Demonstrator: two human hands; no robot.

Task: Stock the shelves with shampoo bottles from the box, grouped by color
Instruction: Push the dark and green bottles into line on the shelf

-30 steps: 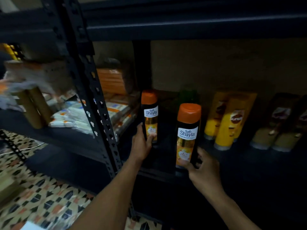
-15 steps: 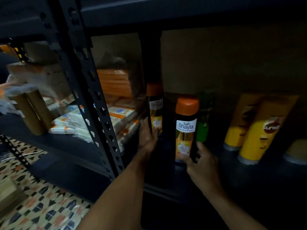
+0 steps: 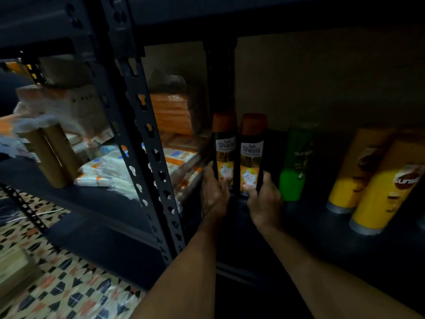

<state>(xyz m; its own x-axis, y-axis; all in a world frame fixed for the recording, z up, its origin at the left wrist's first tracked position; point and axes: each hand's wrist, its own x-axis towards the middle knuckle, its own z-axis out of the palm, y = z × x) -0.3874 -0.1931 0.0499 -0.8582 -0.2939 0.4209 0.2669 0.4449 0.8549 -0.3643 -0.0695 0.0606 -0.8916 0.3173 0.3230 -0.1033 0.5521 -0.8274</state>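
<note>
Two orange-capped bottles (image 3: 225, 149) (image 3: 251, 155), bases hidden, sit clasped by left hand (image 3: 215, 195) and right hand (image 3: 264, 200).

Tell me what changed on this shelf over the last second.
The right hand has pushed the right orange-capped bottle back and leftward until it stands beside the left orange-capped bottle, closing the gap between them. Neither was let go: the left hand still grips its bottle. The green bottle and yellow bottles stayed put.
</note>
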